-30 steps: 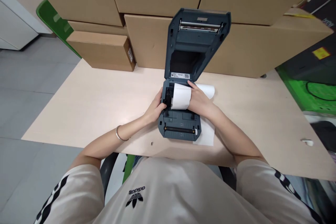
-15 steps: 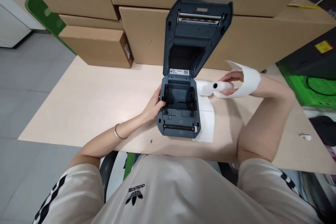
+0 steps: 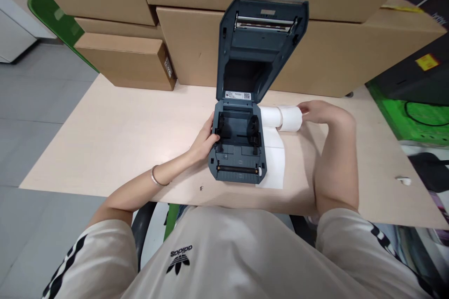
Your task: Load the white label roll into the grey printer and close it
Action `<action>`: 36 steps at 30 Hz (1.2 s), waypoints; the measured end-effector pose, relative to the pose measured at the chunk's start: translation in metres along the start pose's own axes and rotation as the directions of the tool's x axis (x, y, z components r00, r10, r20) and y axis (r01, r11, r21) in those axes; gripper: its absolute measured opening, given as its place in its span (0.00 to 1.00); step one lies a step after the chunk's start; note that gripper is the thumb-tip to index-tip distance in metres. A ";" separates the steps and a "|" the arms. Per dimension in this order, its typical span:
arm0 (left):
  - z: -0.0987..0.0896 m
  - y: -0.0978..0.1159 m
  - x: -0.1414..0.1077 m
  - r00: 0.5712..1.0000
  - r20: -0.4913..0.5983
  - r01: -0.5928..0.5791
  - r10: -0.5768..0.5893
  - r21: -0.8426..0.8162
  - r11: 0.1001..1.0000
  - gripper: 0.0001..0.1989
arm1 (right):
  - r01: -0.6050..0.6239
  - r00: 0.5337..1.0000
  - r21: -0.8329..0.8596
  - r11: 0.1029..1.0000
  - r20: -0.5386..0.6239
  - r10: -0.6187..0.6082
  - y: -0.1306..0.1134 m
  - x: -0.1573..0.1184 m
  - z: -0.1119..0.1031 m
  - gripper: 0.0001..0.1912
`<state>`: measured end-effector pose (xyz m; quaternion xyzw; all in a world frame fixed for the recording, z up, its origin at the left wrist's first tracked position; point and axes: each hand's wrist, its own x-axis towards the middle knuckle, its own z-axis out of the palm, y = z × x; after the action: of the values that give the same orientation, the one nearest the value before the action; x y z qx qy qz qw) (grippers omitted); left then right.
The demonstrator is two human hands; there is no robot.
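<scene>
Printer (image 3: 238, 152) is standing open on the tabletop (image 3: 147, 121), the left hand (image 3: 204, 141) gripping its left side, ideally keeping it steady. The right hand (image 3: 317, 111) is touching the outer white roll (image 3: 292, 119) beside the printer, its grip unclear; keeping that roll wound should be preventing tangles.

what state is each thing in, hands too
dark grey plastic printer: lid raised open
white paper roll beside printer: lying sideways
outer white paper roll: wound, lying sideways
white paper strip: unrolled, mostly flat
left hand: grip closed on printer's left edge
right hand: at outer roll's end, grip partly hidden
small brown cardboard box: looks closed
</scene>
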<state>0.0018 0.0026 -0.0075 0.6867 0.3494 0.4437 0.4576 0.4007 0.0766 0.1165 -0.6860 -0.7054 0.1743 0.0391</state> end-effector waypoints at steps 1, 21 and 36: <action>0.000 0.000 0.000 1.000 -0.001 0.002 -0.002 0.000 1.000 0.43 | -0.024 0.998 -0.029 0.999 -0.059 0.022 -0.001 -0.006 -0.005 0.15; 0.000 -0.001 0.000 1.000 -0.003 0.005 -0.005 -0.013 1.000 0.44 | 0.422 0.888 -0.019 0.907 0.213 -0.408 -0.058 -0.026 0.006 0.32; 0.001 0.006 0.000 0.998 -0.014 0.060 -0.060 0.002 0.998 0.46 | 0.618 0.785 0.139 0.774 -0.149 -0.601 -0.135 -0.068 0.038 0.38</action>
<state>0.0035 0.0008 -0.0024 0.6732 0.3739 0.4342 0.4674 0.2649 0.0031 0.1334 -0.4214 -0.8681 0.1820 0.1889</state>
